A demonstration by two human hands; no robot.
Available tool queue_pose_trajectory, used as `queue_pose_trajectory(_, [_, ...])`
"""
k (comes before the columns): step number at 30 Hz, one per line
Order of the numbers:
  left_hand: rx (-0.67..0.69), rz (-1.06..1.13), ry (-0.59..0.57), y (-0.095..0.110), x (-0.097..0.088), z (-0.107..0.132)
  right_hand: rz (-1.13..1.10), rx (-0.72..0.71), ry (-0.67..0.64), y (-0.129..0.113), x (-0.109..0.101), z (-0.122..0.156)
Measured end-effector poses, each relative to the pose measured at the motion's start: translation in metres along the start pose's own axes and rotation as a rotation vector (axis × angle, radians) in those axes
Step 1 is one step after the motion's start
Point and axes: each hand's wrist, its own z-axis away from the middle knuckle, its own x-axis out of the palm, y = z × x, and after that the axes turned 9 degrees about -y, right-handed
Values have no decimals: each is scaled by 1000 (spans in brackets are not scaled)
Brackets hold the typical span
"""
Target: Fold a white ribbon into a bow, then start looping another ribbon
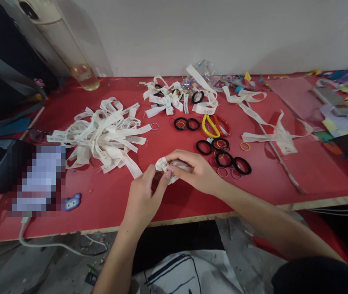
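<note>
Bunched white ribbon (161,164), one, pinched in left grip (145,194) and right grip (200,173). Printed ribbons (100,139), one pile, and black bands (233,161), several, on red desk (106,208).

A clear bottle (66,53) stands on the red counter (100,206) near the wall (161,36), beside a black bag (5,45). A phone (41,177), white cable (48,245) at its lower end, sits near a purple trinket (73,202).

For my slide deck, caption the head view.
Two hands pinch white ribbon over a red table, black bands lying beyond.
</note>
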Motion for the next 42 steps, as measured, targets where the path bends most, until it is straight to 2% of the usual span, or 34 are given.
queue_pose_trajectory(12, [7,0,13,3,0,0,18,-23,14,2,0,1])
queue_pose_trajectory(20, [13,8,35,2,-1,1,-98,53,28,-1,0,1])
queue_pose_trajectory(25, [27,49,37,2,-1,1,-218,106,58,0,3,0])
queue_pose_trajectory(31, [69,123,-19,2,0,1,-283,158,117,1,3,-1])
queue_pose_trajectory(42, [58,273,28,3,-4,0,-307,111,149,4,4,1])
